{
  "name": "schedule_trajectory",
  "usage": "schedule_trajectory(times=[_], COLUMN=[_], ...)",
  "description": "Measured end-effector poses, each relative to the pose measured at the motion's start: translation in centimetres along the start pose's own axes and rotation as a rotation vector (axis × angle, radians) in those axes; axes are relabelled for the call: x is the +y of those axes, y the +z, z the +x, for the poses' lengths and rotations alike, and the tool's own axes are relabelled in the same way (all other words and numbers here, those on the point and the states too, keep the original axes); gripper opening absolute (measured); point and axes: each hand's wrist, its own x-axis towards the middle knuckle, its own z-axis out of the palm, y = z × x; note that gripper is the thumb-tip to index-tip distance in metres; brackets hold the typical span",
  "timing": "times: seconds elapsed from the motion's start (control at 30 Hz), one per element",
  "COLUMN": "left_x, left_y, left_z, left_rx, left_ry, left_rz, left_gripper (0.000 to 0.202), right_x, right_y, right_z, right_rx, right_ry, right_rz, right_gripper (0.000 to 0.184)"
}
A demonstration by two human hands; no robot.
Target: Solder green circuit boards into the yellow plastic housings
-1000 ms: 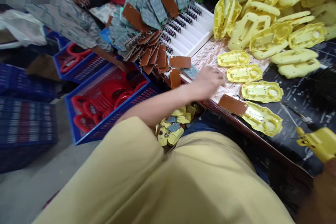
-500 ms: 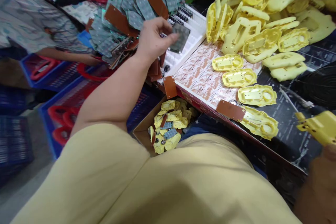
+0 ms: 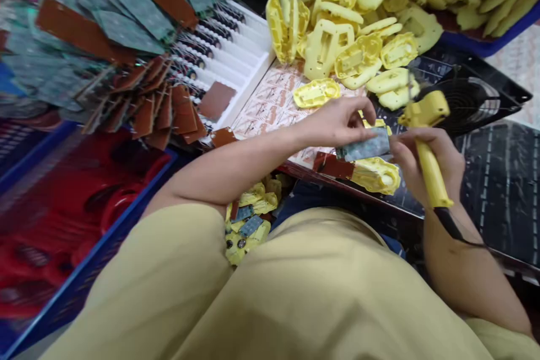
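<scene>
My left hand [image 3: 333,121] pinches a small grey-green circuit board [image 3: 366,145] over the front of the workbench. A yellow pistol-shaped soldering gun [image 3: 432,171] is gripped in my right hand [image 3: 441,157], its head pointing away and its cord trailing along my forearm. The fingertips of my right hand are at the board's right edge; whether they also hold it I cannot tell. Below the board lies a yellow plastic shell [image 3: 382,176], with a brown board [image 3: 333,165] beside its left end. Another open shell [image 3: 316,93] lies beyond my left hand.
A white ribbed tray [image 3: 253,62] and heaped circuit boards [image 3: 130,5] are at the left. Yellow shells [image 3: 323,48] pile up behind, near a black round grille [image 3: 472,93]. A blue crate [image 3: 95,253] holds red parts. Yellow pieces [image 3: 257,230] sit below the bench edge.
My left hand has carried the circuit board from the white tray rightward to the shells. My right hand has brought the soldering gun up beside it. The view has shifted too.
</scene>
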Motion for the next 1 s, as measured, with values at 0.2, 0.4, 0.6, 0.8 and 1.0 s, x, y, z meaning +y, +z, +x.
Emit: schedule_trajectory(times=[0.2,0.4,0.6,0.8,1.0], left_x=[-1.4,-2.1,-1.5,-1.7,-1.9], left_y=[0.4,0.9,4.0,5.4,6.0], left_z=[-3.6,-9.5,-7.0,-5.5,-5.2], left_rx=[0.199,0.224,0.295,0.314,0.387], left_ry=[0.039,0.347,0.421,0.322,0.493], left_rz=[0.216,0.783,0.791,0.727,0.964], left_gripper=[0.023,0.031,0.029,0.021,0.027], right_x=[0.3,1.7,1.4,0.7,0.7], right_y=[0.5,0.8,1.5,1.8,1.9], right_z=[-1.0,-1.4,-1.8,-2.1,-2.5], right_rx=[0.123,0.188,0.166,0.222,0.22], right_ry=[0.027,0.03,0.04,0.003,0.025], right_rz=[0.144,0.131,0.118,0.052,0.004], right_gripper=[0.022,0.025,0.024,0.02,0.017])
